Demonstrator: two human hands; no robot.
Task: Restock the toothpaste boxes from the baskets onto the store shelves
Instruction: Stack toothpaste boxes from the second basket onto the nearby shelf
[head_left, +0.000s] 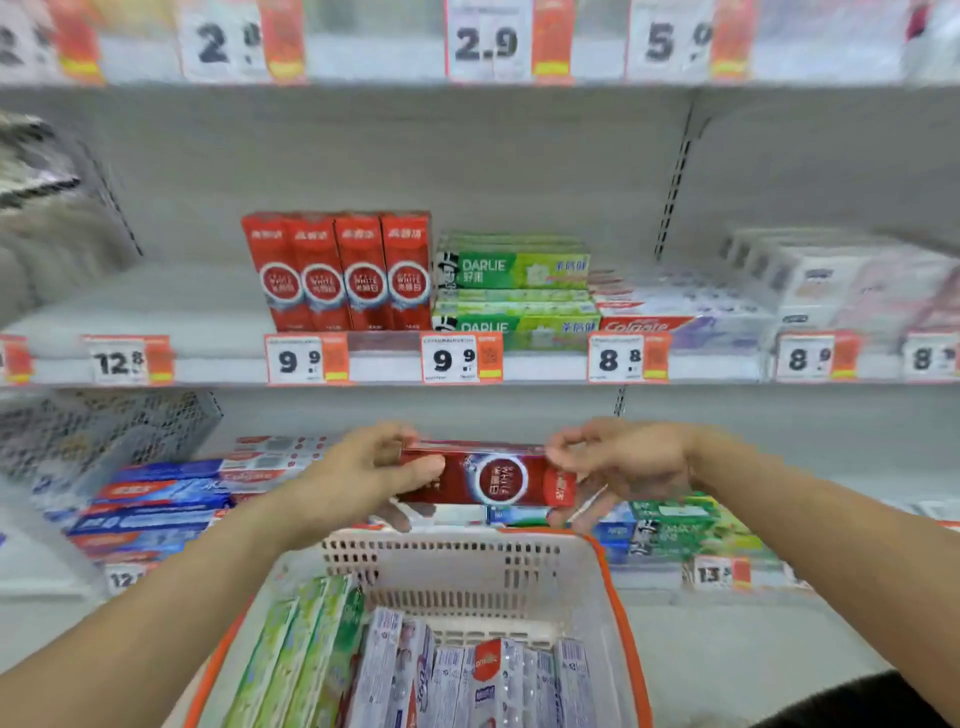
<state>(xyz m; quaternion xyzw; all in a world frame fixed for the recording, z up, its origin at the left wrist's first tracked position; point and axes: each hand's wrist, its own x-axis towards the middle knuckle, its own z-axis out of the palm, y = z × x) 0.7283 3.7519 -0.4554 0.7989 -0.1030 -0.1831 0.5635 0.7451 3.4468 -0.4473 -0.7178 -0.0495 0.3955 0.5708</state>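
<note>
A red toothpaste box (488, 475) lies level between my two hands, above the far rim of the white basket (457, 558). My left hand (369, 473) grips its left end and my right hand (618, 467) pinches its right end. Below, the basket holds several green boxes (301, 654) on the left and white-and-red boxes (467, 675) on the right. On the middle shelf (208, 369) several matching red boxes (337, 273) stand upright beside stacked green Darlie boxes (514, 283).
Colgate boxes (670, 319) and white packs (831, 280) fill the middle shelf's right part. Its left part (156, 312) is bare. The lower shelf carries blue boxes (156, 504) on the left and green boxes (685, 525) on the right. A mesh rack (98, 431) sticks out at left.
</note>
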